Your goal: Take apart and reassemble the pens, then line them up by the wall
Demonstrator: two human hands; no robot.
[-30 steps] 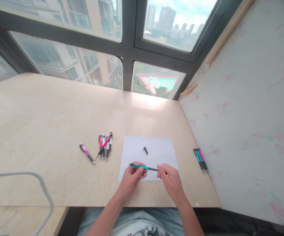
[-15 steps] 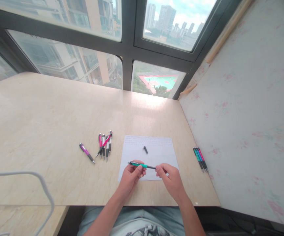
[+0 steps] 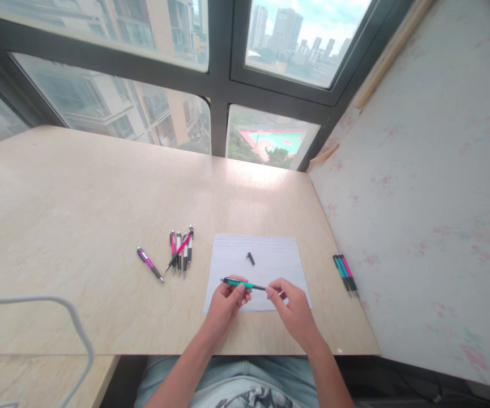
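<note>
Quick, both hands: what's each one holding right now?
Left hand: closed on the green pen.
Right hand: pinching the same pen's dark tip end.

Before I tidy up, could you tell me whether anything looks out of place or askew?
A small black part lies loose on the white sheet, beyond the teal pen held by the left hand and right hand. One red pen lies slanted across the pen cluster, and a purple pen lies apart.

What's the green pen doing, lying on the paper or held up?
Held up. The left hand grips the pen by its body, the right hand pinches its thin dark end, over the paper.
</note>
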